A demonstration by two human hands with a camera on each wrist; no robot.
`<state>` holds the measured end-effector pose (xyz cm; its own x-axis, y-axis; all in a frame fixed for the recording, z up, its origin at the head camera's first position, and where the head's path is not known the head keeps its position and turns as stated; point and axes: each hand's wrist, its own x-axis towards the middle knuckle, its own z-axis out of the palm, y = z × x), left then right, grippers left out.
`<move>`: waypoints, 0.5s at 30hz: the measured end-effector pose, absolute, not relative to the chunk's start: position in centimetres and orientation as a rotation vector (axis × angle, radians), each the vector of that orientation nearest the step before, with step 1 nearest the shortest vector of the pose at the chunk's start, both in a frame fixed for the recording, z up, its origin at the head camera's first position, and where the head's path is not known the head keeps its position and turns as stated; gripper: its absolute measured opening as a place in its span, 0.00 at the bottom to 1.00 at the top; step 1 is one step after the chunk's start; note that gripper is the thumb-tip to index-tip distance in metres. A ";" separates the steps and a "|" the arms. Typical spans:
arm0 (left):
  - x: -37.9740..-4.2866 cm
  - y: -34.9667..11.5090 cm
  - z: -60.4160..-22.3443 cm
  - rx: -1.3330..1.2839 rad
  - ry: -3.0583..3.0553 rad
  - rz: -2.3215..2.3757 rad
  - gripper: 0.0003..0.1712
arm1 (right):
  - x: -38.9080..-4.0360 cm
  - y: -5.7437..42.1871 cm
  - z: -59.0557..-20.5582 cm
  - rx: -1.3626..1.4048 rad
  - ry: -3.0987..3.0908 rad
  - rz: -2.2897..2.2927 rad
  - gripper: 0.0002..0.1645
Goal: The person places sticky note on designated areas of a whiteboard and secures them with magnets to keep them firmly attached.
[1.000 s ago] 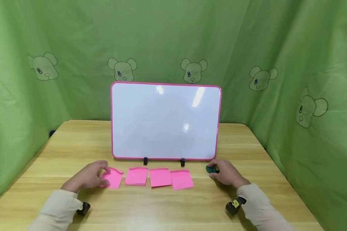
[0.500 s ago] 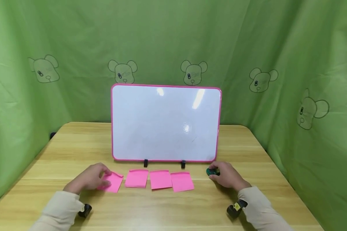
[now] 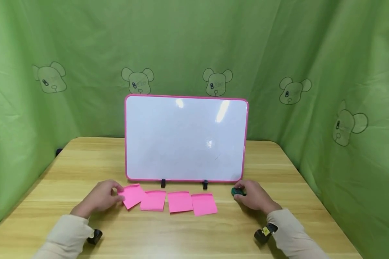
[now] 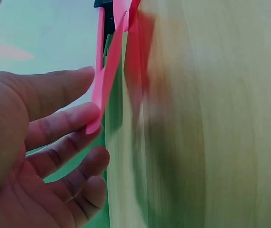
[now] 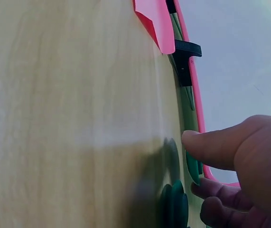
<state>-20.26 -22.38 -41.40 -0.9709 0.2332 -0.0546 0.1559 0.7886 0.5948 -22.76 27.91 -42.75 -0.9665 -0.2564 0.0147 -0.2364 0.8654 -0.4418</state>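
Thumb and fingertips of my left hand (image 3: 100, 196) pinch the left edge of a pink sticky note (image 3: 133, 196), which is raised off the table, tilted in the head view. Its near-edge-on sheet (image 4: 107, 76) shows in the left wrist view, casting a shadow on the wood. My right hand (image 3: 255, 195) pinches a small green disc (image 5: 192, 166) between thumb and fingers, close by the board's lower right corner. Under that hand, more green discs (image 5: 174, 204) stand in the right wrist view. Three other pink sticky notes (image 3: 179, 202) lie in a row along the table.
A whiteboard (image 3: 184, 140) with a pink frame stands upright behind the notes, on black feet (image 3: 205, 184) that stick out forward. The wooden table (image 3: 175, 233) is ringed by a green curtain (image 3: 181, 43) with bear drawings.
My left hand has lifted the leftmost sticky note and turned it, its right corner now by the neighbouring note. The right hand stays in place with the green disc.
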 end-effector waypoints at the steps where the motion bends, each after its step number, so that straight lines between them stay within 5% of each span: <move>1: -20.3 -22.4 -41.4 0.293 2.851 0.952 0.14 | -22.8 27.9 -42.7 -0.385 2.990 -0.704 0.15; 15: -20.5 -22.6 -41.0 0.253 2.867 1.180 0.10 | -23.2 28.0 -41.9 -0.384 2.988 -0.760 0.12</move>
<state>-20.53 -22.59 -41.02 -0.9863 0.1616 0.0332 0.1382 0.6993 0.7014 -23.20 28.04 -41.88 -0.9688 -0.2465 0.0268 -0.2294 0.8497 -0.4747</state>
